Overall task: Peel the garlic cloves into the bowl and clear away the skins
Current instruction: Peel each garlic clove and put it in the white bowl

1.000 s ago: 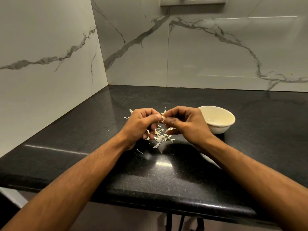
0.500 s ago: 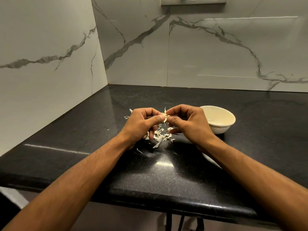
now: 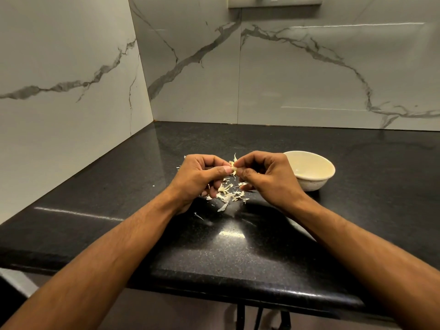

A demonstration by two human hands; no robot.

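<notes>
My left hand [image 3: 202, 177] and my right hand [image 3: 266, 179] meet fingertip to fingertip above the black counter [image 3: 238, 246], both pinching one small pale garlic clove [image 3: 233, 168]. A sliver of skin sticks up from the clove. Below the hands lies a loose pile of pale garlic skins [image 3: 229, 195] on the counter. A cream bowl [image 3: 309, 171] stands just right of my right hand, upright; I cannot see what it holds at the bottom.
Marble-look walls close the counter at the left and back. A switch plate [image 3: 273, 2] sits high on the back wall. The counter's front edge runs below my forearms.
Both hands have risen slightly and stayed together on the clove. A piece of skin now sticks up between the fingertips. The bowl and the skin pile have not moved.
</notes>
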